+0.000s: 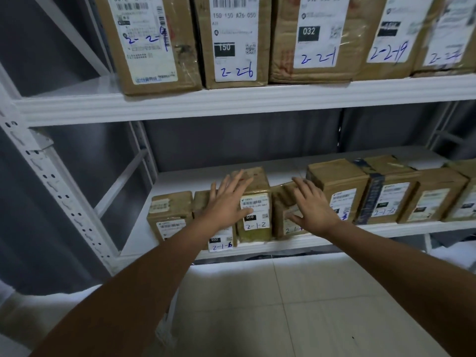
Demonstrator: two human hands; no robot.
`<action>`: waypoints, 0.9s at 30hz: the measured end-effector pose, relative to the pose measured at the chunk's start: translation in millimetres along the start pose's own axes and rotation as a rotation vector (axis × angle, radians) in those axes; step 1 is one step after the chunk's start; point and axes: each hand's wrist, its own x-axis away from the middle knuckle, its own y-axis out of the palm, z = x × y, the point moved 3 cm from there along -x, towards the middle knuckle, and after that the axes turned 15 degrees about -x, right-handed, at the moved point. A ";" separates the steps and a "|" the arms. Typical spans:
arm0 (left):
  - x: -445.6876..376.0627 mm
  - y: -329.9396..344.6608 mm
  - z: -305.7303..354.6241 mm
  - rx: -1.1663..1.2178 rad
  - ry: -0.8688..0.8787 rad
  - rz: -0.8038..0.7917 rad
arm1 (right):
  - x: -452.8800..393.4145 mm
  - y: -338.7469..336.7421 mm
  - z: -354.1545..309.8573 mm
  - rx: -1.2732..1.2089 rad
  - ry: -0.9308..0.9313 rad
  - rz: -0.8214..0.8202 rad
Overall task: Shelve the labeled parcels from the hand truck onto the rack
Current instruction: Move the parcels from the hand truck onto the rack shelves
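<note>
Both hands lie flat, fingers spread: left hand (226,202) on the 2-1-2 box (255,215), right hand (313,206) on the next box (284,202) beside it.

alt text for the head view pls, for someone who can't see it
Both hands, left hand and right hand, rest open on small labeled parcels on a white rack's lower shelf. Larger boxes fill the shelf above.
</note>
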 end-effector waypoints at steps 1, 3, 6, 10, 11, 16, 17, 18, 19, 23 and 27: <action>-3.1 1.6 5.5 -0.021 0.007 0.001 | 0.0 2.0 3.6 0.030 0.017 -0.024; -7.2 2.9 15.4 -0.085 0.012 0.001 | -2.2 6.9 7.8 0.069 0.056 -0.076; -10.1 6.4 24.4 -0.122 -0.023 0.000 | -8.6 13.3 9.1 0.093 0.100 -0.124; -10.7 13.1 25.7 -0.062 -0.057 -0.018 | -14.7 20.0 11.4 0.096 0.142 -0.154; -10.1 14.3 25.3 -0.056 -0.060 -0.021 | -15.7 21.7 11.7 0.096 0.146 -0.158; -8.3 17.0 22.9 -0.054 -0.077 -0.032 | -18.4 25.4 6.6 0.145 0.163 -0.144; -8.2 17.0 23.2 -0.052 -0.078 -0.033 | -17.8 25.5 5.3 0.162 0.169 -0.144; -7.9 17.1 23.5 -0.049 -0.080 -0.033 | -17.2 25.4 3.9 0.173 0.178 -0.144; -7.7 17.3 23.8 -0.047 -0.083 -0.032 | -16.2 25.6 2.2 0.178 0.189 -0.145; -7.2 19.0 23.9 -0.048 -0.088 -0.028 | -11.3 27.9 -5.9 0.199 0.241 -0.145; -7.8 19.0 23.3 -0.056 -0.089 -0.018 | -7.8 28.3 -8.7 0.240 0.235 -0.116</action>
